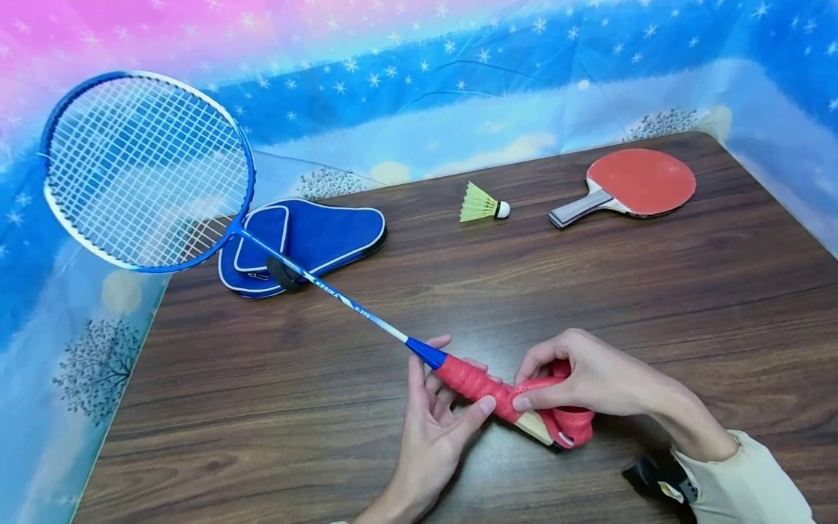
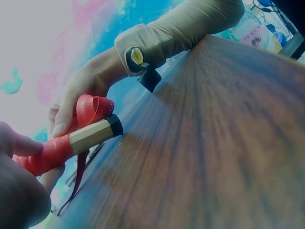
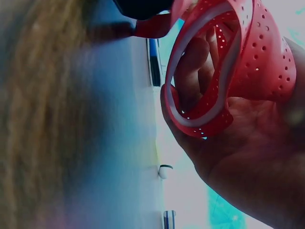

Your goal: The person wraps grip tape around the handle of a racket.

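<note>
A blue and white badminton racket (image 1: 356, 308) slants across the head view, its strung head raised at the upper left. My left hand (image 1: 432, 440) holds its handle from below, thumb on the red wrapping and fingers underneath. Perforated red grip tape (image 1: 468, 378) covers the upper handle in overlapping turns. Bare pale wood (image 2: 90, 137) shows lower down, above the black butt cap (image 2: 114, 125). My right hand (image 1: 599, 378) pinches the tape between thumb and fingers where it leaves the handle. Loose loops of tape (image 3: 267, 62) hang around that hand, and a thin strip dangles below the handle in the left wrist view.
A blue zippered paddle case (image 1: 334, 229) lies under the racket shaft on the wooden table (image 1: 262, 437). Farther back are a yellow shuttlecock (image 1: 481, 204) and a red table tennis paddle (image 1: 641, 182). A printed cloth backdrop (image 1: 419, 80) stands behind the table.
</note>
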